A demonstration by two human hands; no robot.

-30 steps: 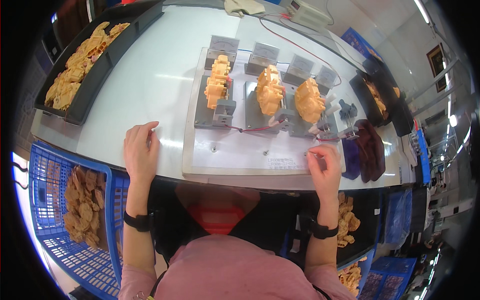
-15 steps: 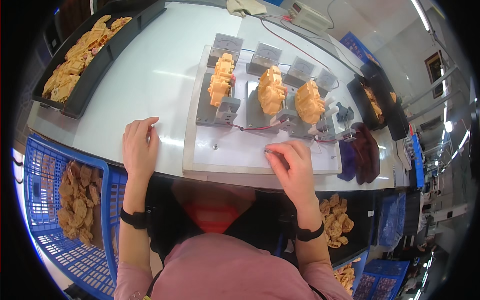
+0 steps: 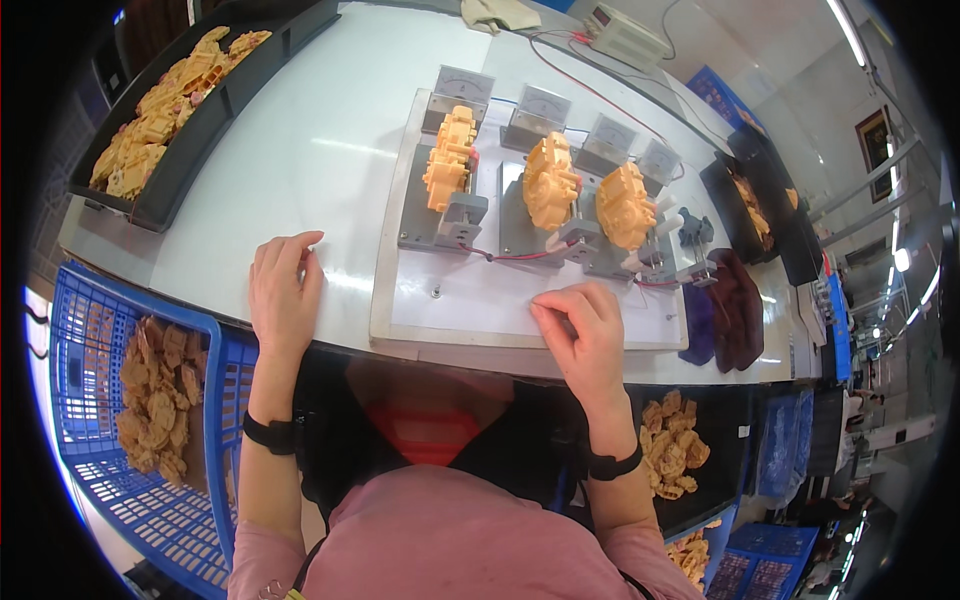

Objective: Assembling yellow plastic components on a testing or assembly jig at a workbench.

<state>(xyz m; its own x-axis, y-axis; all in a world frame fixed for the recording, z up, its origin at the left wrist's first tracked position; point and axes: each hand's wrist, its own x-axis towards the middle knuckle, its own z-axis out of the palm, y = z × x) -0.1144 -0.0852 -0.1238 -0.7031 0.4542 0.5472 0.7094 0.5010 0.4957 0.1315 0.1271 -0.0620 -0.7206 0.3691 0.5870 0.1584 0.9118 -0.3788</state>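
Note:
My left hand [image 3: 285, 295] rests on the white tabletop, left of a pale board [image 3: 475, 315]. Its fingers are loosely bent, the thumb stands apart, and nothing is in it. Over the board's front part, my right hand [image 3: 587, 325] has its thumb and forefinger tips together. Whatever may be between them is hidden. Behind it, three yellow-orange plastic gear housings [image 3: 450, 160], [image 3: 550, 182], [image 3: 626, 207] stand upright on grey fixtures [image 3: 425, 225] with red and black wires. A fourth fixture [image 3: 695, 230] at the right carries no housing. Dial meters [image 3: 463, 85] stand behind the fixtures.
At the far left is a black tray [image 3: 180, 180] of yellow parts; black bins [image 3: 730, 210] stand at the right. Dark cloth [image 3: 735, 310] lies beside the board. A blue crate [image 3: 215, 400] holds brownish parts below left. A power supply [image 3: 625, 35] sits at the back.
The whole view has shifted slightly. Both hands keep nearly the same place and pose. A small metal piece seen at my right fingertips before is now covered by them.

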